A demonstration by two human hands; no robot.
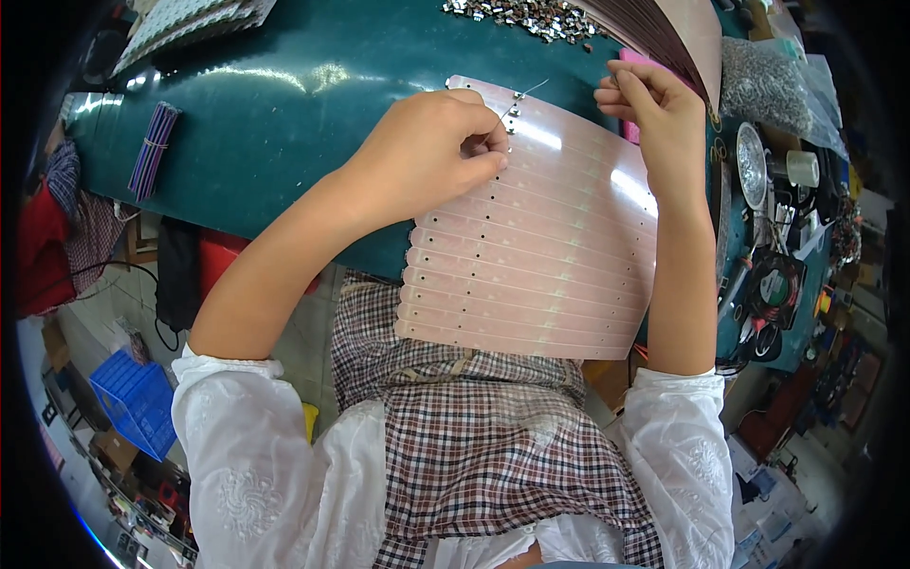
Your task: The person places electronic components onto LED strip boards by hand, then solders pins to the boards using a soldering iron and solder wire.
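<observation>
While the left hand (427, 137) curls over the panel (540, 247) at upper centre, the right hand (668, 119) curls at upper right; whether either grips anything, I cannot tell.

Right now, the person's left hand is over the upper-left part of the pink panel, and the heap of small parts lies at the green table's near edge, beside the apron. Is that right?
Not quite: the head view shows the heap of small parts on the far side of the green table, beyond the pink panel. The left hand is indeed over the panel's upper-left part.
</observation>
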